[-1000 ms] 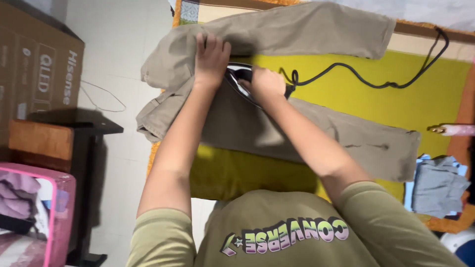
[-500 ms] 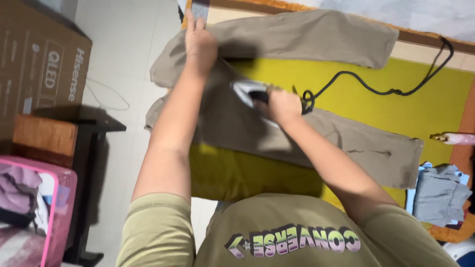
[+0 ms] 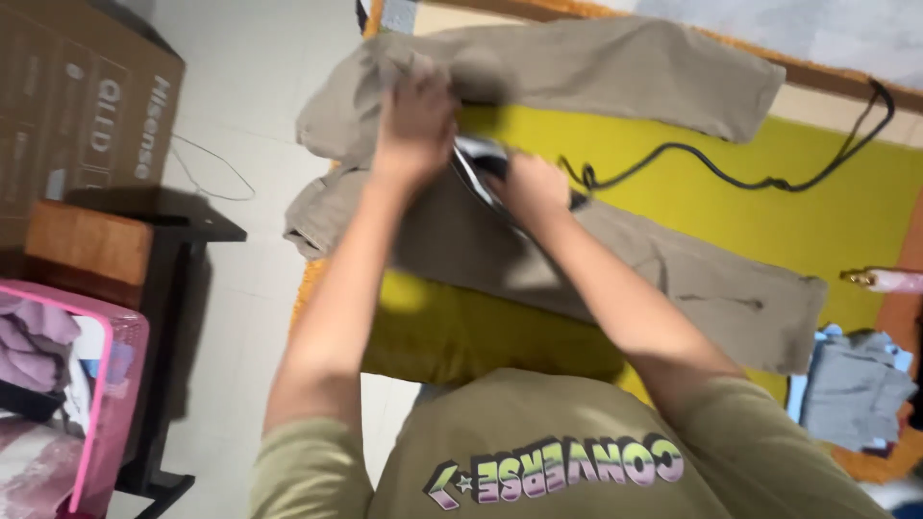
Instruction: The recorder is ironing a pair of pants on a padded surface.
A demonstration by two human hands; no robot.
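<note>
Left hand flat on khaki trousers, gripping nothing, right hand closed round iron, black cord trailing across yellow mat toward its far edge

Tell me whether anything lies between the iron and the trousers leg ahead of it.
Nothing visible does. The iron, gripped by the right hand, sits directly on the khaki trousers. The left hand presses the cloth beside it. The black cord trails away over the yellow mat.
</note>
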